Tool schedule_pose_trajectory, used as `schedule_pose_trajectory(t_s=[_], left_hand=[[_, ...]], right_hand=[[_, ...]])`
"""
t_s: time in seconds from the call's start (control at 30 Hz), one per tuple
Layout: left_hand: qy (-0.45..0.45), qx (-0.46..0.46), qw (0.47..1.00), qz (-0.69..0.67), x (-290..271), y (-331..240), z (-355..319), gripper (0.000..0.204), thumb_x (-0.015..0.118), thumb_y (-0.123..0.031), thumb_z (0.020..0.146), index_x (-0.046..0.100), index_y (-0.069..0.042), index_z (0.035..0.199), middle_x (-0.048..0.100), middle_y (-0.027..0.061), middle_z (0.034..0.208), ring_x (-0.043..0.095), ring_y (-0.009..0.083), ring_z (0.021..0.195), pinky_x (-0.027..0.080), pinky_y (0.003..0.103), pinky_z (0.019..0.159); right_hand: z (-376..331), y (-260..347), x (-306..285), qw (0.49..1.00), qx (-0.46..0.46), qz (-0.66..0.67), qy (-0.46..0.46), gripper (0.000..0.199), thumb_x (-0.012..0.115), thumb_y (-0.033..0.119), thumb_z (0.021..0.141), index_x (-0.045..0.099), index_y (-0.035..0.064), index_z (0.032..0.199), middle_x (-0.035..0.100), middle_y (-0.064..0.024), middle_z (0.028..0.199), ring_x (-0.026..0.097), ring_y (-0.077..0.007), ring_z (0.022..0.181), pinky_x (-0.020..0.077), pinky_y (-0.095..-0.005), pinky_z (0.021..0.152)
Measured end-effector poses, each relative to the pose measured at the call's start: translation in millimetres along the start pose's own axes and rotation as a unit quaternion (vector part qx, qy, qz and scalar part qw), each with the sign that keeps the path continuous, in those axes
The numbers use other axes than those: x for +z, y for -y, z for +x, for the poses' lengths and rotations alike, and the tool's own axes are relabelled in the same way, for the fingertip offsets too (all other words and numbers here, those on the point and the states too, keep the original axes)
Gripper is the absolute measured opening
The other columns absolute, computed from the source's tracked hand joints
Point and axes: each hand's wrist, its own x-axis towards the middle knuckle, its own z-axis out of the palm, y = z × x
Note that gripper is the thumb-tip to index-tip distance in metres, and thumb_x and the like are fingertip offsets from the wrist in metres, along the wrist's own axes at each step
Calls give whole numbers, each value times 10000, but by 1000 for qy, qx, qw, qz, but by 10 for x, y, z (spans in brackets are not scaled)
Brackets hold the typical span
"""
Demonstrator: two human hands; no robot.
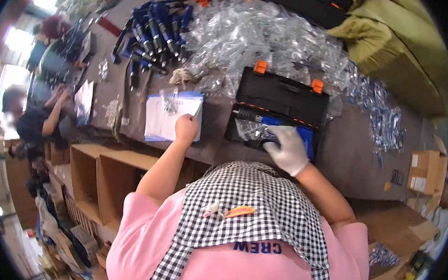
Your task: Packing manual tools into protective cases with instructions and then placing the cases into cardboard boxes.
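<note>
My bare left hand is closed in a fist over the right side of a stack of white and blue-edged paper sheets. Whatever its fingers hold, if anything, is hidden. A small clear bag of metal parts lies on the sheets' far edge. In front of my chest stands an opened black plastic case with orange latches. Inside it lies a blue and black hand tool. My right hand, in a white glove, reaches into the case with fingers bent at a clear plastic bag of small parts.
A big heap of clear plastic bags covers the table's far side. Several blue and black hand tools are piled at far left. Blue-and-clear packets lie right, near a green-yellow sack and cardboard box. Another person works at left.
</note>
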Motion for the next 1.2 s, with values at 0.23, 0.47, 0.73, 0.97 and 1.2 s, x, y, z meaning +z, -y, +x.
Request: schedule_pose_trajectory(t_s=[0.23,0.47,0.73,0.97,1.2], left_hand=[[174,239,944,-146,-199,-2000,-385,216,610,-215,845,689,-24,908,665,252,858,641,435,828,509,486,751],[256,376,876,-161,121,-2448,-85,492,673,-382,858,633,-13,1180,600,236,1235,585,388,1127,460,417,972],[193,541,818,-2,506,-2131,401,502,630,-427,851,599,-120,1246,457,136,1431,359,380,1347,276,578,1077],[237,527,811,91,632,-2116,314,579,576,-447,884,495,-143,1370,359,146,1503,259,370,1418,246,605,1092],[230,509,825,83,751,-2098,416,592,534,-474,907,482,-122,1380,329,145,1521,226,368,1435,231,618,1091]], right_hand=[[618,-281,610,863,388,323,-15,556,623,490,829,695,-48,946,713,-173,847,682,-291,778,494,-388,723],[537,-1506,-183,779,577,237,59,308,607,233,843,658,-36,984,680,-174,829,668,-286,670,547,-409,580],[674,-2006,-566,792,539,-9,287,286,585,246,858,709,-12,856,685,-134,719,639,-242,573,515,-379,548],[456,-1887,-452,797,562,-39,218,306,544,228,817,690,-36,762,662,-171,659,641,-260,533,510,-386,515],[629,-1103,-535,829,447,-308,136,491,629,356,855,586,48,1235,615,-150,1189,577,-310,1115,462,-445,906]])
